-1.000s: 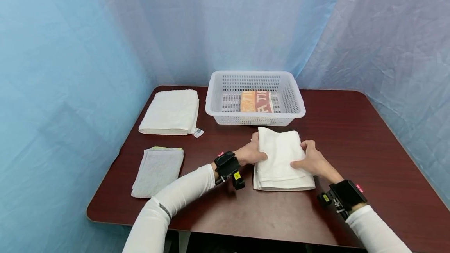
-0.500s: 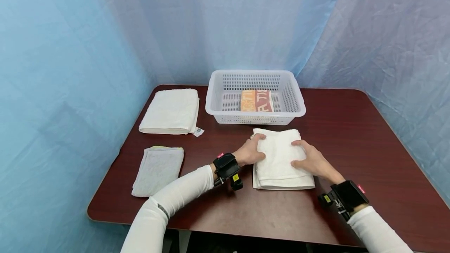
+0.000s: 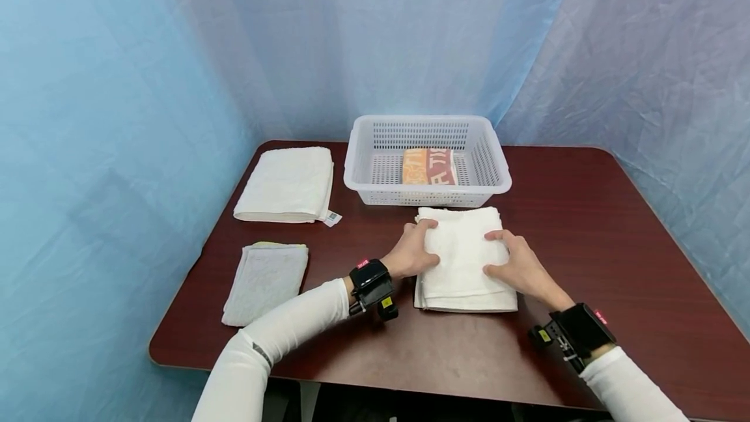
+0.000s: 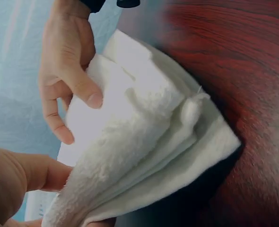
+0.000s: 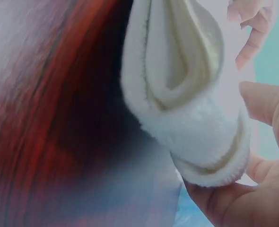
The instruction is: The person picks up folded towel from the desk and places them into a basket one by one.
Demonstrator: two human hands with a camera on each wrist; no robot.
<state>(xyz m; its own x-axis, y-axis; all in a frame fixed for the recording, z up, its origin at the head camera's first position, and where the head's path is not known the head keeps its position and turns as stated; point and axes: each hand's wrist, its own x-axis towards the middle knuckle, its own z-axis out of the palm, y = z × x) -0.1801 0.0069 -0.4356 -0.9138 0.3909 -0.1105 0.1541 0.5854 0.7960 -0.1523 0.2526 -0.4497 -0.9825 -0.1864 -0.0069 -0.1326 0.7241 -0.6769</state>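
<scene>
A folded white towel [image 3: 463, 259] lies on the table in front of the basket, its stacked layers showing at the near edge. My left hand [image 3: 410, 251] grips its left side. In the left wrist view the left thumb [image 4: 49, 172] presses on top while fingertips show below the layers. My right hand [image 3: 518, 269] holds the opposite side, thumb and index finger spread over the top. From the right wrist, rounded folds of the towel [image 5: 196, 127] show, with a finger [image 5: 215, 196] beneath the lowest one.
Behind the towel stands a white perforated plastic basket [image 3: 428, 197] with a folded orange and maroon patterned cloth [image 3: 430, 167] inside. Another folded white towel [image 3: 287, 181], with a tag, lies at the back left. Nearer is a folded grey cloth [image 3: 266, 282]. Blue curtains surround the table [image 3: 597, 226].
The towel's top layers, skewed earlier, now lie straighter over the lower ones. The towel has shifted slightly left and away, and my left hand has moved a little left with it.
</scene>
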